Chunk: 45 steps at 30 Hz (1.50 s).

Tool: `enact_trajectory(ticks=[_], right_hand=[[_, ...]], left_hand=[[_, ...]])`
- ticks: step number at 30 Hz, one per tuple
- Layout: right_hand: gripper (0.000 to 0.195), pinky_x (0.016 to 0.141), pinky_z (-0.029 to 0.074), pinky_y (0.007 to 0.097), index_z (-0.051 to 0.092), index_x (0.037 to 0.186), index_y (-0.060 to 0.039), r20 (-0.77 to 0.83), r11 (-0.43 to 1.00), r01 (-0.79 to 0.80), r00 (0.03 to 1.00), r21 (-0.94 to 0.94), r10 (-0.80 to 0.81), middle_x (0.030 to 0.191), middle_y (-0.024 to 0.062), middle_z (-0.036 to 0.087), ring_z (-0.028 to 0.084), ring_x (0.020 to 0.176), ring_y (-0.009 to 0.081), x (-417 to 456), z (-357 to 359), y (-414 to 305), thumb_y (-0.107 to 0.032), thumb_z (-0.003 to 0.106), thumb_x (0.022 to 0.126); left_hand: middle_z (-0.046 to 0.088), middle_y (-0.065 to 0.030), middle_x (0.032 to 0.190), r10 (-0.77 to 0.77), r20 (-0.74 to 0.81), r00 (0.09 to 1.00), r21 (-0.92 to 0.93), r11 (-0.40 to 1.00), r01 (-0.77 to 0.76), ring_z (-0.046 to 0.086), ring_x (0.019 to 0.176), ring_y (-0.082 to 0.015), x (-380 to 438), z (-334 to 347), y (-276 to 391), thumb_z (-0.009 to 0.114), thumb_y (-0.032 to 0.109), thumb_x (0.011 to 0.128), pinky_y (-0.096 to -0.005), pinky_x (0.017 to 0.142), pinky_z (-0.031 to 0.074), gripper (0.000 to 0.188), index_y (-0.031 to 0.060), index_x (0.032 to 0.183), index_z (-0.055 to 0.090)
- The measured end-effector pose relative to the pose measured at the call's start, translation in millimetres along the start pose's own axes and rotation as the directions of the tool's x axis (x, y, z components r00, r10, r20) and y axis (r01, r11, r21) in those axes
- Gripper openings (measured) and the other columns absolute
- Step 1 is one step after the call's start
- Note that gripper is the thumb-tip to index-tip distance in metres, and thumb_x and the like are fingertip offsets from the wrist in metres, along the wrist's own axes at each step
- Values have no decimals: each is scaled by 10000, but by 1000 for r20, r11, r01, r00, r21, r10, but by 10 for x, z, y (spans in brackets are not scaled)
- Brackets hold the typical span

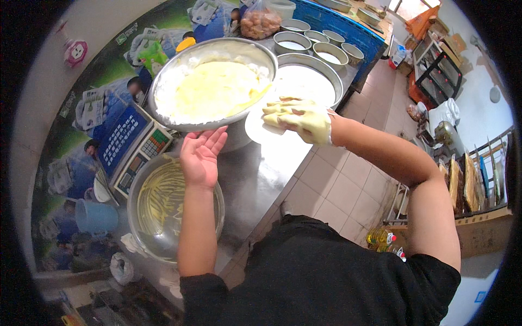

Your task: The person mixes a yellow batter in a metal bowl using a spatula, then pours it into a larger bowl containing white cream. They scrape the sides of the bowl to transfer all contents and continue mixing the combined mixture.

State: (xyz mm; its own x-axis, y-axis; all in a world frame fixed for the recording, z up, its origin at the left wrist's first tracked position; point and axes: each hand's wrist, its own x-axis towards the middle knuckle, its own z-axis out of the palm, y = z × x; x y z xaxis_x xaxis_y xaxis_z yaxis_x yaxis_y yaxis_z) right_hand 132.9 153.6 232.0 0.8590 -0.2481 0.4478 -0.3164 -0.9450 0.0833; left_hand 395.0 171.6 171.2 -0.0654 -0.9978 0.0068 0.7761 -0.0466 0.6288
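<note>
A wide metal bowl (151,102) holds pale yellow batter (216,87) with white foam around it. My left hand (202,153) is palm up at the near rim, fingertips at the bowl's outer side and nothing in the palm. My right hand (301,120) is coated in batter, its back towards me and fingers pointing left, beside the bowl's right rim. Under its fingers lies a bright white rounded thing (257,126), too overexposed to identify; its hold on anything is hidden. Behind that hand stands a large round cake pan (336,83) with a white bottom.
Several smaller round cake pans (330,55) stand behind the large one. A second metal bowl (136,195), smeared with batter, is beside my left forearm. A digital scale (142,157), a blue plastic jug (96,216) and a bag of eggs (260,22) are along the wall side.
</note>
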Motion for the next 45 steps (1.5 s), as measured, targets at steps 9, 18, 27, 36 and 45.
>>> enact_trajectory(ticks=[9,18,27,36,45], right_hand=[[285,638,459,272,481,1075,16,-166,433,-339,596,835,785,867,79,556,554,754,136,725,-547,-303,-59,490,800],[304,784,464,306,455,1078,22,540,-468,-295,620,833,570,1016,105,543,553,897,183,1518,745,-986,-134,523,826],[384,728,469,384,506,1092,7,724,-241,-698,561,674,401,962,138,586,583,838,250,1381,4148,-649,-179,587,765],[317,677,459,437,534,1044,-83,327,554,-753,655,355,681,937,104,581,570,783,284,1355,5735,-1644,-246,592,778],[209,535,468,342,560,900,-17,924,-724,-578,288,376,250,757,87,588,579,645,195,2538,3467,-2534,-176,624,779]], left_hand=[[475,-237,1131,-81,-6,997,192,978,80,506,1039,-335,-215,-91,204,415,51,809,-390,849,435,344,-20,1138,342],[558,-74,975,777,-422,467,801,561,-209,521,755,-126,-1884,-1717,1263,415,93,852,-248,674,424,204,23,1023,502],[518,-92,1100,307,-810,499,403,910,95,485,997,-180,-2212,-3022,1107,401,333,909,-304,872,368,440,-20,1169,432],[526,-51,978,183,-702,688,217,975,-38,520,838,-140,-2066,-2799,837,363,345,917,-285,723,450,374,25,1092,448],[533,-30,733,192,-826,530,174,981,-85,493,521,-114,-2494,-2436,347,341,409,908,-245,418,403,354,79,918,468]])
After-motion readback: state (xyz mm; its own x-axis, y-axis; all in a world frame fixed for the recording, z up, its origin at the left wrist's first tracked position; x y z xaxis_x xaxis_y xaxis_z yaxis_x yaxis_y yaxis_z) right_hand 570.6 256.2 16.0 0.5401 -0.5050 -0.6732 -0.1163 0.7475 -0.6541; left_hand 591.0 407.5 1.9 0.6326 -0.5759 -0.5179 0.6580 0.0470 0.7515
